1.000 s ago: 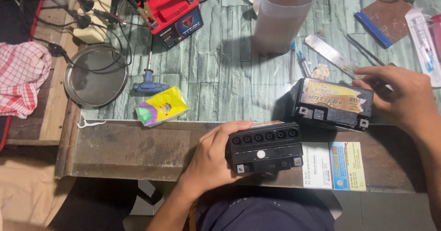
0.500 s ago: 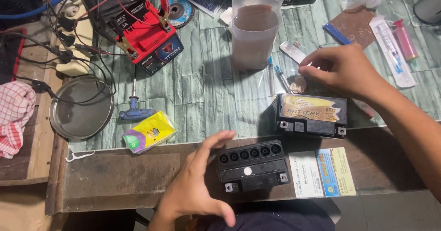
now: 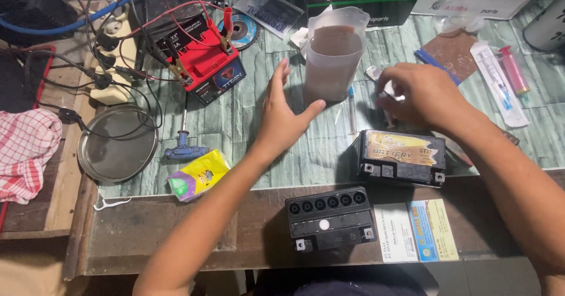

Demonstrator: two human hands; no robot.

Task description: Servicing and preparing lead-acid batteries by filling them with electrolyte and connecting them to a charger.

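Head view: left hand (image 3: 282,116) spread, reaching for the jug (image 3: 331,57) mid-table, right hand (image 3: 421,96) pinching a small white piece just beside it; probably grasping next.

left hand (image 3: 281,116) flat and open above green table (image 3: 259,149), fingers spread, thumb near clear plastic jug (image 3: 333,54). right hand (image 3: 419,96) curled over small white thing (image 3: 391,93), just behind black battery with yellow label (image 3: 402,156). second black battery (image 3: 329,218), six round holes on top, sits on wooden edge near body. red battery with clips (image 3: 203,63) far left. round metal plate (image 3: 118,144), yellow packet (image 3: 198,175) nearby.
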